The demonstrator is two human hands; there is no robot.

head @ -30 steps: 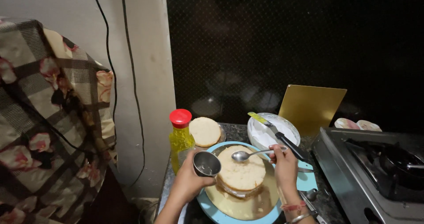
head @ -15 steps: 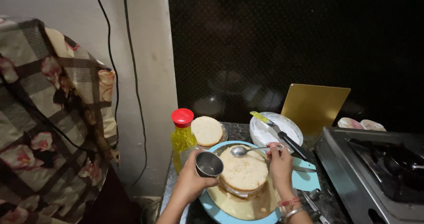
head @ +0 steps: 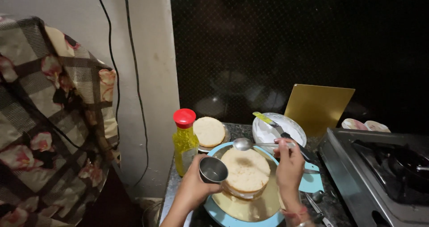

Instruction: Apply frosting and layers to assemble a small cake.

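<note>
Spoon [head: 243, 144] lifted slightly higher over the cake layer [head: 246, 169] than 0.5 s ago, right hand [head: 289, 163] pinching its handle, left hand [head: 193, 187] wrapped around small steel cup [head: 213, 169], cake on blue turntable [head: 232, 216], yellow bottle [head: 185, 142] beside

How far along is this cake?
Done: one sponge layer sits on the blue turntable, bare on top. In hand: the left hand holds a small steel cup beside it, and the right hand holds a spoon over the layer. Left: a second layer waits on a plate behind, and the bowl of white cream with its spatula looks unspread.
</note>
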